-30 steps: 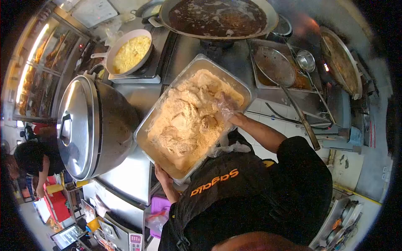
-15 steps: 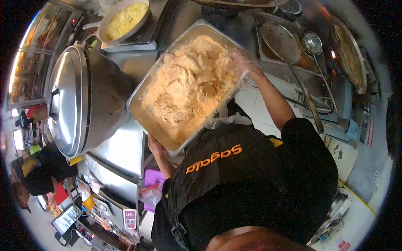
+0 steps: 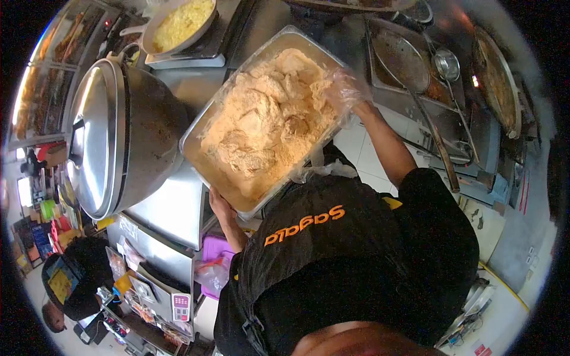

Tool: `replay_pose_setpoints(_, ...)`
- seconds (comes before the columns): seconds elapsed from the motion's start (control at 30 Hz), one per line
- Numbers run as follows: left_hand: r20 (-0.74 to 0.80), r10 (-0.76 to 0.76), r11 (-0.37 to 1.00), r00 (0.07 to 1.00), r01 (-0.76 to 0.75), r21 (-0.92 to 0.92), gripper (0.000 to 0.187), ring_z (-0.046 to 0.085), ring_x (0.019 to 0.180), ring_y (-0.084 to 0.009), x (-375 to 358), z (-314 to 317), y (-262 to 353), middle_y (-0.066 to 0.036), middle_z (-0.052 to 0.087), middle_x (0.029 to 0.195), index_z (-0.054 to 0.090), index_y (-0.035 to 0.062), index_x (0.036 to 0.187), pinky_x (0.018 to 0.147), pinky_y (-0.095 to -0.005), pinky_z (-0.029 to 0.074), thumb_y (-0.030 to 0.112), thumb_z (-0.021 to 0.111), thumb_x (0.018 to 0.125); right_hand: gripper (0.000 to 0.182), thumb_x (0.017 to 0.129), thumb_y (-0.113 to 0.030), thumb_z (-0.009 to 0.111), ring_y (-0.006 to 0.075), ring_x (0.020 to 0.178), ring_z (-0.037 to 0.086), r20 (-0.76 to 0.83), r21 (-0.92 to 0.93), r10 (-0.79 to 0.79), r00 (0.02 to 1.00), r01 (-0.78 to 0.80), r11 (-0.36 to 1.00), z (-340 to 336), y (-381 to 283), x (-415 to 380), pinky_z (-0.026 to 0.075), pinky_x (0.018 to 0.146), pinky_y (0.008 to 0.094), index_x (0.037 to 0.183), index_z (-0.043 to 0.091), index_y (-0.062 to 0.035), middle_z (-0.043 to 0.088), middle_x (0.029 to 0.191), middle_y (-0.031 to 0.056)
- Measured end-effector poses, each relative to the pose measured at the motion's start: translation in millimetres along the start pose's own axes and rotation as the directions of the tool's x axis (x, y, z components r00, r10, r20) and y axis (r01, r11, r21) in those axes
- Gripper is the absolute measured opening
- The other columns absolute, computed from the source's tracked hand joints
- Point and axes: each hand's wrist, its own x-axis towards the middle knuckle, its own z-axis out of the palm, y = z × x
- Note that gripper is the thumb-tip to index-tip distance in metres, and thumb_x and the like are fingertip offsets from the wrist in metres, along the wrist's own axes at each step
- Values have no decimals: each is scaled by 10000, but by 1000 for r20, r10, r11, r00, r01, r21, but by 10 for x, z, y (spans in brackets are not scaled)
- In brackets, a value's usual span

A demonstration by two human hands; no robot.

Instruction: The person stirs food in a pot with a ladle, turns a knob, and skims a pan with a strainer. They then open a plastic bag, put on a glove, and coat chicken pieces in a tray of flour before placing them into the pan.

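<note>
A rectangular metal tray (image 3: 205, 115) is in front of my body, set at an angle. In it lie several lumpy flour-coated pieces (image 3: 261, 118), probably chicken, amid loose orange-tinted flour. My left hand (image 3: 222, 207) grips the tray's near left corner from outside, its fingers partly hidden beneath. At the far right side, my right hand (image 3: 347, 92) wears a clear plastic glove and closes over the tray's rim, with its fingertips by the flour. The glove is a little blurred, so the exact finger positions are hard to see.
A large lidded metal pot (image 3: 127, 136) stands left of the tray. Behind it, a pan of yellow food (image 3: 184, 26) sits on a burner. A ladle (image 3: 445, 65) and a long-handled strainer (image 3: 401, 59) lie at the right. Another person (image 3: 77, 279) is at lower left.
The tray and both my hands stay nearly in place; my gloved right hand looks less blurred. The view has shifted slightly. The other person at lower left has moved lower in view.
</note>
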Motion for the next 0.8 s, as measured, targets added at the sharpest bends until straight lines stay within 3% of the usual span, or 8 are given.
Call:
replay_pose_setpoints(0.17, -42, -3, 1000, 999, 4, 16, 422, 565, 914, -266, 58, -2, -17, -165, 531, 1072, 416, -44, 1174, 729, -345, 488, 289, 361, 920, 284, 859, -315, 498, 146, 623, 509, -57, 664, 108, 993, -43, 746, 99, -11, 19, 423, 546, 280, 1056, 521, -111, 524, 689, 33)
replay_pose_setpoints(0.3, 29, 40, 997, 999, -42, 66, 420, 561, 926, -269, 52, -54, -20, -172, 514, 1103, 405, -46, 1182, 743, -355, 487, 280, 365, 920, 319, 836, -283, 549, 138, 691, 539, -38, 18, -377, 925, 378, 926, 38, 111, 99, 445, 605, 254, 1099, 504, -109, 568, 799, 28)
replay_pose_setpoints(0.37, 55, 38, 994, 998, -43, 97, 418, 557, 937, -271, 91, -113, -61, -176, 504, 1121, 399, -48, 1185, 752, -358, 486, 273, 367, 920, 312, 832, -253, 556, 138, 735, 548, -59, 273, -302, 951, 307, 912, 40, -5, -32, 453, 643, 255, 1099, 503, -101, 575, 856, 33)
replay_pose_setpoints(0.43, -12, 23, 1000, 1000, -23, -1, 425, 558, 936, -271, 113, -91, -105, -180, 507, 1120, 393, -56, 1186, 755, -353, 486, 276, 373, 921, 273, 835, -209, 545, 142, 789, 553, 45, 911, 51, 998, -62, 408, 76, -277, -210, 456, 688, 269, 1076, 509, -86, 569, 913, 45)
replay_pose_setpoints(0.53, 5, 26, 998, 1000, -27, 65, 435, 557, 938, -271, 46, -39, 4, -180, 508, 1119, 384, -59, 1189, 760, -353, 486, 283, 376, 920, 139, 765, -113, 560, 179, 757, 578, 90, 860, 26, 996, -91, 503, 215, -67, -10, 456, 714, 299, 873, 595, -33, 599, 836, 70)
replay_pose_setpoints(0.6, -1, 51, 987, 999, -50, 151, 444, 557, 940, -271, 27, -18, 21, -180, 507, 1120, 376, -61, 1191, 766, -356, 484, 291, 379, 920, 178, 737, -120, 584, 199, 780, 583, -3, 453, -103, 995, 93, 887, 191, -53, 20, 457, 726, 310, 894, 595, -37, 607, 845, 83)
replay_pose_setpoints(0.7, 41, 11, 1000, 999, -10, -15, 438, 554, 950, -273, 98, -90, -68, -184, 502, 1125, 365, -59, 1194, 770, -358, 483, 283, 377, 921, 238, 700, -151, 613, 226, 814, 587, 94, -31, -73, 993, 76, 997, -126, -623, -89, 455, 749, 313, 915, 601, -51, 616, 870, 100)
replay_pose_setpoints(0.8, 46, 65, 998, 997, -64, -22, 426, 553, 951, -274, 80, -84, -77, -187, 502, 1124, 369, -54, 1188, 768, -360, 484, 278, 382, 921, 305, 651, -197, 643, 247, 844, 588, -54, 233, -249, 967, 254, 939, -11, -421, -78, 453, 766, 315, 926, 615, -69, 622, 907, 110)
